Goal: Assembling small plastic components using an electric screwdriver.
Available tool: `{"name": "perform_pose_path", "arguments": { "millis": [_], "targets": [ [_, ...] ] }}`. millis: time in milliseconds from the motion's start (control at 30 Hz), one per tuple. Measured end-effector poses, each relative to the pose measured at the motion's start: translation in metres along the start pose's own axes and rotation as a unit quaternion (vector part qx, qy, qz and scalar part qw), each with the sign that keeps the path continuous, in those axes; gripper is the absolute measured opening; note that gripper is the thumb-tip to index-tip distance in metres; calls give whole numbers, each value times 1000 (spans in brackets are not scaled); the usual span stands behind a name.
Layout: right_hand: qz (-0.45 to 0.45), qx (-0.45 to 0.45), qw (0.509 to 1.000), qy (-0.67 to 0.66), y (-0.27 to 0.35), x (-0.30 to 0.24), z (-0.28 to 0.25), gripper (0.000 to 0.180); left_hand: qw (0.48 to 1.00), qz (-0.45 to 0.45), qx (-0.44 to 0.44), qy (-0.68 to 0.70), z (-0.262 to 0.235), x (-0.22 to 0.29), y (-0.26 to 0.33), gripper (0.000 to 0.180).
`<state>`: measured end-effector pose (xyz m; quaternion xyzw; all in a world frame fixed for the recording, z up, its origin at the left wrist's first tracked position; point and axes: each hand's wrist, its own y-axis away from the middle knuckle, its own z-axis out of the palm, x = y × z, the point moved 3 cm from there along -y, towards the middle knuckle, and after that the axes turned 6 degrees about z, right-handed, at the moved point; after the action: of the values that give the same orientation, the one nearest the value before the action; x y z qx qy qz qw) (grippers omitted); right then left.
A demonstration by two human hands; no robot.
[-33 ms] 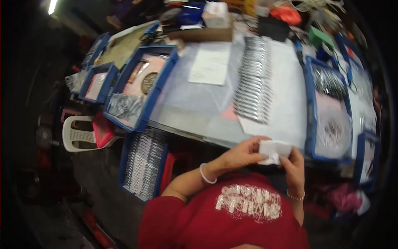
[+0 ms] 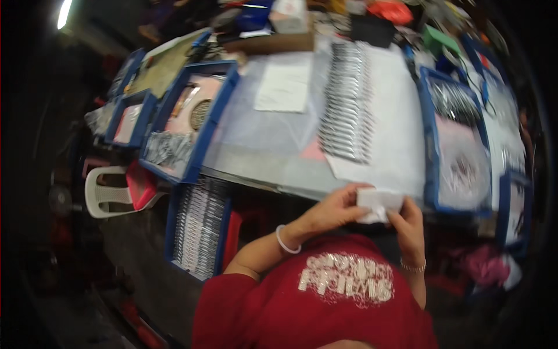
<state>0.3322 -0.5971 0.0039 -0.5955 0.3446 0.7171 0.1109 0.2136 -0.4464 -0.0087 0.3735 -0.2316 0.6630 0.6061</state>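
Note:
Between my two hands, just in front of the table's near edge, is a small folded white piece [image 2: 381, 200] that looks like paper or thin cloth. My left hand [image 2: 336, 208] pinches its left side with thumb and fingers. Its right side is gripped by my right hand [image 2: 410, 225], the thumb bent toward the lower edge. Beyond the hands, a long row of slender shiny metal pieces [image 2: 346, 110] lies closely packed on a white sheet [image 2: 396, 116]. Blur hides what exact kind they are.
A blue tray [image 2: 218, 116] with metal parts stands left on the table [image 2: 267, 174]; another blue tray [image 2: 429, 145] stands right. Below the left one, a blue bin [image 2: 170, 232] holds rows of metal pieces. A white chair [image 2: 104, 192] is at left. Clutter fills the back.
The view has shifted slightly, so the table and trays sit a little further left and mostly higher. Both hands keep their hold on the folded white piece.

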Motion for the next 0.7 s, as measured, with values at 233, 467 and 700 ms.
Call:
{"name": "perform_pose_path", "arguments": {
  "millis": [233, 467, 700],
  "targets": [
    [19, -31, 996, -83, -3, 42, -20, 14, 984, 21, 107, -139, -12, -32, 4, 28],
    [45, 6, 994, -103, -4, 49, -36, 11, 961, 46, 130, -239, -10, -39, -13, 38],
    [29, 86, 995, 32, -8, 48, -47, 19, 924, 53, 152, -348, -5, -42, -34, 48]
  ]
}}
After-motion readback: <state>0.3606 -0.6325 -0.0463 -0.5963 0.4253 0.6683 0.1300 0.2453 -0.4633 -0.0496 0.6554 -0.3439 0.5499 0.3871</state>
